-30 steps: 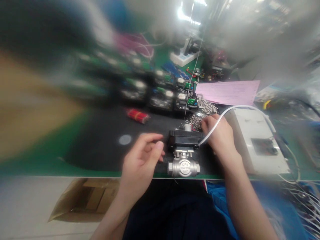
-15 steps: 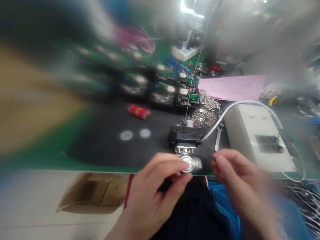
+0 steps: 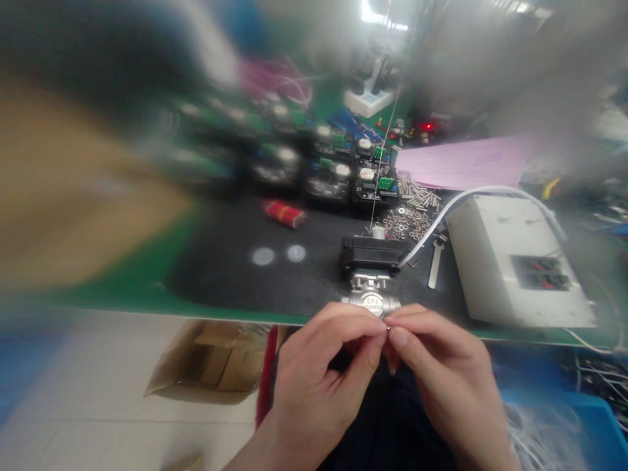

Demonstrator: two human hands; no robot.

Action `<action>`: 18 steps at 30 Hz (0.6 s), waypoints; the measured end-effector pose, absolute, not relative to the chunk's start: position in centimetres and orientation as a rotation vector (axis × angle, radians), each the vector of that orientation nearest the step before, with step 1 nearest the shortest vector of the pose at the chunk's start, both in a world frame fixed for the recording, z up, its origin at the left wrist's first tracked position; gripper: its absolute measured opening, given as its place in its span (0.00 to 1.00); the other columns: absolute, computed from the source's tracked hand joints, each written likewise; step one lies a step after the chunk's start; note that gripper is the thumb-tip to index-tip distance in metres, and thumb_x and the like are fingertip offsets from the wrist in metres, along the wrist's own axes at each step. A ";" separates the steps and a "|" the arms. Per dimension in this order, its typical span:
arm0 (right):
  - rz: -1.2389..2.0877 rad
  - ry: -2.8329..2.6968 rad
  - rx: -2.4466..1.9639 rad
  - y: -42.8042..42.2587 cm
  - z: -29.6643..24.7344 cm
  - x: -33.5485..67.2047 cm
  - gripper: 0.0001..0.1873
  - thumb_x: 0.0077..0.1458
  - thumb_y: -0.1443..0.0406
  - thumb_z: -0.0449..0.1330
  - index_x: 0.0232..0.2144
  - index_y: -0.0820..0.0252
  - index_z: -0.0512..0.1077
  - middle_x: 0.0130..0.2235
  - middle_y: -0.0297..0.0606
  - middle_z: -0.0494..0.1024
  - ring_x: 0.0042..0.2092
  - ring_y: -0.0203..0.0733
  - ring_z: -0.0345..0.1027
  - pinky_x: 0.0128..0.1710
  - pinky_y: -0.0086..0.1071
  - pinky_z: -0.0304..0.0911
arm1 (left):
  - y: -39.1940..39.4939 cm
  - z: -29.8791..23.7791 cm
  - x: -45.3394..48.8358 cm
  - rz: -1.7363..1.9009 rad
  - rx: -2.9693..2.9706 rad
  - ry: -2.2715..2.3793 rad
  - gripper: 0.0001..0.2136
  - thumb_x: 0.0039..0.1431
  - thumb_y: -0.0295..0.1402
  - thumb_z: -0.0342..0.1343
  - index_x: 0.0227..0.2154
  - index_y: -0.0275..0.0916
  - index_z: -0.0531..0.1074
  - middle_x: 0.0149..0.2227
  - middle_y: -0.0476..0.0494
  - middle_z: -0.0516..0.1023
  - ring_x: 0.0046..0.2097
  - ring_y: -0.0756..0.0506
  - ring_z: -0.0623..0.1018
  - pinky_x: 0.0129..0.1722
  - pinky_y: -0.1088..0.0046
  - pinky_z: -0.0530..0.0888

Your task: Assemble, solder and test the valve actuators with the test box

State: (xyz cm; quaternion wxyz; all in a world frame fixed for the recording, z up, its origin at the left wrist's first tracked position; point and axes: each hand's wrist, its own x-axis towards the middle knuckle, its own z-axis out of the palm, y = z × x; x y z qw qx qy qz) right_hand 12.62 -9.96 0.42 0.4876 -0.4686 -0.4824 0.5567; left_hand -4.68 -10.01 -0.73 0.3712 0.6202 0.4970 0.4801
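My left hand (image 3: pixel 324 373) and my right hand (image 3: pixel 436 366) meet fingertip to fingertip in front of the bench edge, both pinched on a tiny metal part (image 3: pixel 387 325) too small to name. Just beyond them a steel valve (image 3: pixel 369 302) with a black actuator box (image 3: pixel 373 253) on top stands on the black mat (image 3: pixel 235 275). A white cable (image 3: pixel 441 216) runs from the actuator to the right.
A white box (image 3: pixel 510 261) stands right of the valve. Loose washers and screws (image 3: pixel 409 219), a pink sheet (image 3: pixel 466 163), a red bundle (image 3: pixel 284 214) and circuit boards (image 3: pixel 363 176) lie further back. A cardboard box (image 3: pixel 216 360) sits on the floor.
My right hand left the washer pile and came back toward me. My left hand also drew back, and both now pinch together in front of the valve.
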 end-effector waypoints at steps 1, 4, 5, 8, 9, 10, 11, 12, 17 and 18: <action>1.327 -1.172 -1.165 -10.1 0.4 12.6 0.10 0.65 0.70 0.67 0.43 0.50 0.85 0.38 0.35 0.82 0.34 0.35 0.75 0.32 0.27 0.74 | -10.0 -0.8 -4.6 1.228 1.586 1.274 0.11 0.62 0.22 0.66 0.42 0.48 0.80 0.41 0.53 0.85 0.43 0.50 0.84 0.45 0.74 0.80; 1.260 -1.114 -1.257 -10.3 0.2 12.7 0.09 0.64 0.68 0.68 0.45 0.50 0.85 0.37 0.35 0.83 0.34 0.36 0.76 0.32 0.27 0.75 | -9.9 -0.7 -4.4 1.240 1.527 1.276 0.10 0.63 0.24 0.66 0.41 0.47 0.79 0.41 0.53 0.84 0.42 0.50 0.83 0.44 0.74 0.79; 1.251 -1.078 -1.288 -10.3 0.2 12.9 0.08 0.65 0.67 0.69 0.45 0.51 0.85 0.37 0.36 0.84 0.34 0.36 0.76 0.32 0.27 0.75 | -9.8 -0.7 -4.3 1.244 1.476 1.299 0.09 0.63 0.25 0.66 0.40 0.47 0.79 0.41 0.53 0.84 0.42 0.50 0.83 0.43 0.75 0.79; 1.269 -0.995 -1.341 -10.0 0.0 13.6 0.07 0.64 0.64 0.70 0.45 0.52 0.85 0.36 0.36 0.85 0.32 0.36 0.77 0.31 0.26 0.75 | -9.3 -0.7 -4.5 1.210 1.236 1.414 0.04 0.66 0.31 0.66 0.42 0.45 0.78 0.39 0.51 0.84 0.38 0.50 0.82 0.39 0.76 0.78; 1.281 -0.989 -1.348 -9.9 -0.1 13.9 0.06 0.64 0.63 0.70 0.44 0.52 0.85 0.35 0.36 0.85 0.32 0.35 0.77 0.31 0.26 0.74 | -9.1 -0.8 -4.6 1.185 1.158 1.439 0.05 0.66 0.34 0.66 0.43 0.44 0.78 0.37 0.51 0.84 0.36 0.50 0.82 0.37 0.76 0.78; 1.289 -0.991 -1.357 -9.7 -0.1 14.2 0.06 0.63 0.63 0.71 0.43 0.53 0.85 0.34 0.36 0.84 0.31 0.35 0.76 0.31 0.25 0.74 | -8.9 -0.8 -4.8 1.165 1.101 1.447 0.07 0.66 0.36 0.66 0.44 0.43 0.78 0.36 0.50 0.84 0.35 0.50 0.81 0.36 0.77 0.78; 1.290 -0.997 -1.368 -9.5 -0.2 14.5 0.06 0.62 0.63 0.72 0.43 0.53 0.85 0.33 0.35 0.84 0.30 0.34 0.76 0.31 0.25 0.73 | -8.7 -0.9 -5.0 1.148 1.065 1.444 0.09 0.65 0.37 0.67 0.45 0.42 0.78 0.35 0.51 0.83 0.34 0.51 0.81 0.35 0.77 0.78; 1.292 -1.005 -1.388 -9.3 -0.2 14.7 0.07 0.61 0.62 0.72 0.43 0.53 0.85 0.32 0.35 0.84 0.30 0.34 0.75 0.30 0.25 0.73 | -8.5 -0.9 -5.1 1.138 1.050 1.435 0.10 0.65 0.38 0.67 0.45 0.42 0.78 0.33 0.51 0.82 0.33 0.51 0.80 0.34 0.78 0.77; 1.238 -1.125 -1.506 -8.3 0.3 15.2 0.13 0.59 0.59 0.74 0.46 0.52 0.84 0.40 0.38 0.87 0.39 0.42 0.82 0.37 0.31 0.77 | -8.2 -0.9 -5.4 1.105 1.081 1.440 0.10 0.65 0.39 0.66 0.46 0.42 0.80 0.30 0.52 0.79 0.30 0.53 0.76 0.32 0.79 0.75; 1.192 -1.194 -1.531 -8.0 0.4 15.2 0.12 0.60 0.58 0.74 0.45 0.52 0.85 0.41 0.38 0.87 0.40 0.43 0.82 0.39 0.32 0.77 | -8.1 -0.9 -5.5 1.094 1.108 1.459 0.10 0.65 0.39 0.66 0.46 0.42 0.80 0.29 0.53 0.78 0.30 0.52 0.75 0.32 0.78 0.74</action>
